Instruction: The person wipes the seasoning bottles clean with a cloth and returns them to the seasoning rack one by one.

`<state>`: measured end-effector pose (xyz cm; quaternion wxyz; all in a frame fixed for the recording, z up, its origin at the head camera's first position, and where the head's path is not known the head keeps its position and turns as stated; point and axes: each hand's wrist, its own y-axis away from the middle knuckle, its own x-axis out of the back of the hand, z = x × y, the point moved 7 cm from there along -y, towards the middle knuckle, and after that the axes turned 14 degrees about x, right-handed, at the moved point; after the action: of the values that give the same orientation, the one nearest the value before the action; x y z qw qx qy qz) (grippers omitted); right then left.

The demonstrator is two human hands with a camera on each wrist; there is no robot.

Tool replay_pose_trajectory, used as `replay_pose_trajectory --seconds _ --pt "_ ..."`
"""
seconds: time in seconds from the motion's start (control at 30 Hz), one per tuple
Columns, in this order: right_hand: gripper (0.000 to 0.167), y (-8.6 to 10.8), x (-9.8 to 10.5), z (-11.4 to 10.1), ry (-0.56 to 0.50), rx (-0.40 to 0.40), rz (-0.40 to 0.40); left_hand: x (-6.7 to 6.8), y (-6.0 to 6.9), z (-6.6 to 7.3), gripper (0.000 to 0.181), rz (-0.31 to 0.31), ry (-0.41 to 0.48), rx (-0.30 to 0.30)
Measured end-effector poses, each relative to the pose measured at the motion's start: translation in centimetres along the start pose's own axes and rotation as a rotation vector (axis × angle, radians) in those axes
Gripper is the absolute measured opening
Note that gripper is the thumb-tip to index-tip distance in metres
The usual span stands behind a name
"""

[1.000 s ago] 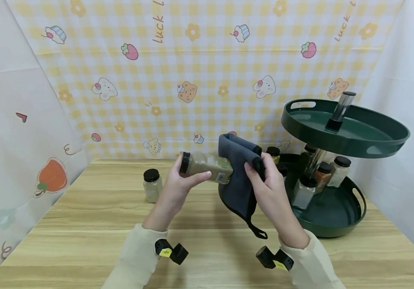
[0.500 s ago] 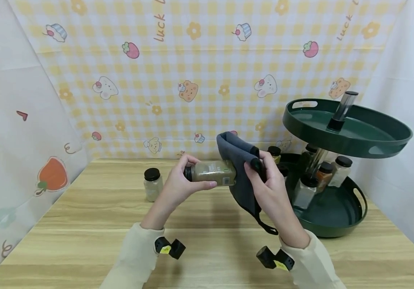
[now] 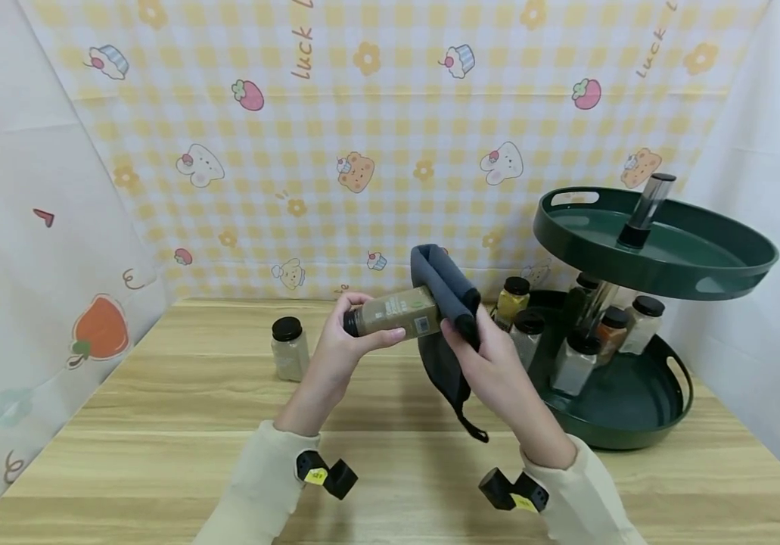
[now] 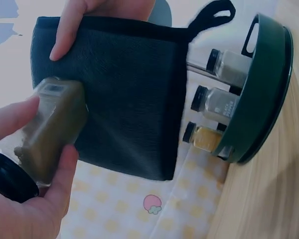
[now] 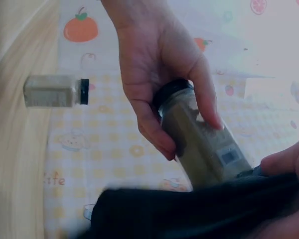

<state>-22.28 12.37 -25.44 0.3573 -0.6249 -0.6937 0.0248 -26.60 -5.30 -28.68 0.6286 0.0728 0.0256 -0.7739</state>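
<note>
My left hand (image 3: 340,337) grips a spice jar (image 3: 399,312) near its black lid, thumb along one side and fingers on the other. The jar lies nearly sideways, full of a brownish-green powder, its base pointing right. A folded dark grey cloth (image 3: 440,352) with black edging and a hanging loop is pinched in my right hand (image 3: 492,356). The cloth touches the base end of the jar. In the left wrist view the cloth (image 4: 124,99) spreads flat behind the jar (image 4: 52,124). In the right wrist view the cloth (image 5: 189,209) covers the jar's bottom end.
A second jar (image 3: 290,352) with a black lid stands upright on the wooden table (image 3: 178,424), left of my hands. At the right is a two-tier dark green rack (image 3: 655,265); its lower tray (image 3: 635,435) holds several spice jars.
The right hand and cloth have shifted slightly left, uncovering jars on the lower tray. The left hand has turned the jar, and its base end now tilts upward slightly.
</note>
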Motion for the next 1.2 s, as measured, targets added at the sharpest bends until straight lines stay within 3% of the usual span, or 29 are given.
replay_pose_trajectory --seconds 0.1,0.3,0.5,0.73,0.97,1.1,1.2 --pt "0.05 0.0 -0.5 0.4 0.015 -0.04 -0.055 0.2 -0.2 -0.3 0.05 0.029 -0.034 0.0" --pt "0.045 -0.2 -0.4 0.7 -0.001 -0.075 -0.072 0.2 -0.2 -0.2 0.052 0.054 -0.102 -0.026" --pt "0.041 -0.1 0.2 0.7 -0.005 -0.101 -0.04 0.0 0.0 -0.1 0.055 0.073 -0.237 -0.063" --pt "0.044 0.2 1.2 -0.4 -0.003 -0.047 0.018 -0.4 -0.1 -0.1 0.056 0.072 -0.342 -0.1" --pt "0.036 -0.1 0.8 -0.4 0.106 -0.007 -0.004 -0.4 -0.2 -0.1 0.054 0.061 -0.282 -0.061" --pt "0.029 -0.4 -0.2 0.8 0.16 -0.04 -0.097 0.1 -0.1 0.1 0.054 0.07 -0.226 -0.04" --pt "0.029 -0.5 -0.9 1.9 0.143 -0.099 -0.17 0.4 -0.1 0.3 0.055 0.083 -0.211 -0.035"
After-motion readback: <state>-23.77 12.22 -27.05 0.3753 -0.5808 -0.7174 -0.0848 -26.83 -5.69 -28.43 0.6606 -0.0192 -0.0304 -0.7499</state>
